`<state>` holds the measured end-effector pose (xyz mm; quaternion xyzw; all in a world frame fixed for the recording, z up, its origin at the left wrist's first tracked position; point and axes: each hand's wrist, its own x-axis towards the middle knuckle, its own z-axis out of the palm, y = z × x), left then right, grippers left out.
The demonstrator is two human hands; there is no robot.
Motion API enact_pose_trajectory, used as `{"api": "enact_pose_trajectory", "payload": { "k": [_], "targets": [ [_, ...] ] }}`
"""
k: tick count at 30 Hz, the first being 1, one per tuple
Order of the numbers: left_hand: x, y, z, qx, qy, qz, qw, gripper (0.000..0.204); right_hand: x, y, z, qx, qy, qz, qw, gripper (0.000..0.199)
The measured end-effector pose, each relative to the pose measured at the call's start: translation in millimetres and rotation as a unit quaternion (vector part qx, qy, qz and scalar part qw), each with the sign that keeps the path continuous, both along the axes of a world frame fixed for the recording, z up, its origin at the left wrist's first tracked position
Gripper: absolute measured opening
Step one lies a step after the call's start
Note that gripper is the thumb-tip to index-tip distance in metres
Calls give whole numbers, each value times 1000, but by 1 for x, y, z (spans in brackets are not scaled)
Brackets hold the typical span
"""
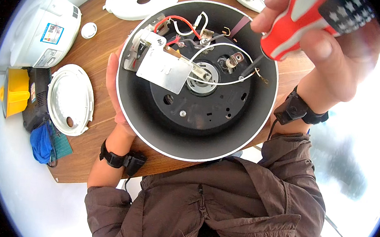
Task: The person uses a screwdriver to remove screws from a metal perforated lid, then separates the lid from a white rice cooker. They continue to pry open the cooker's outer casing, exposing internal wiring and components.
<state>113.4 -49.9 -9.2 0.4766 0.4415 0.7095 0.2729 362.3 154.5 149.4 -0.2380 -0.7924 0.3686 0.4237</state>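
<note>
A round rice cooker housing (149, 131), dark inside with a white rim, stands on the wooden table with its open side facing me. My left hand (112, 89) holds its left side, the fingers stretched along the outer wall and partly hidden behind it. Closed round a screwdriver (288, 33) with a red, white and dark star-patterned handle, my right hand (337, 60) is over the right rim. The screwdriver's shaft points down into the housing, near a white wire loop (224, 44). Inside are a silver metal plate (165, 68), a red wire (177, 17) and a black round base (199, 110).
At the left stand a white appliance body (44, 29) and a round white cover (71, 99). Beyond the housing lies a white lid part (147, 3). A yellow container (16, 92), blue cloth (41, 143) and green mat (61, 144) sit at the left edge.
</note>
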Motion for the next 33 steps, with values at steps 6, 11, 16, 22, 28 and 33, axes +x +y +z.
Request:
{"api": "enact_pose_trajectory", "payload": {
  "k": [6,11,16,22,28,33],
  "targets": [
    [-4,-6,-11,-14,40,28,999,122,3,-3,-2,2,-10,-1,1000,59],
    [-5,-4,-9,-8,46,26,999,121,4,-2,1,3,-22,1,1000,59],
    [-3,-4,-5,-25,37,29,999,120,4,-2,1,4,-25,7,1000,60],
    [-6,-1,-7,-10,31,16,999,120,1,0,2,13,-24,12,1000,60],
    [-4,-4,0,-22,14,14,1000,119,-4,3,8,31,-5,40,999,61],
    [0,-3,4,-21,17,9,1000,115,-19,16,32,92,76,195,973,61]
  ]
}}
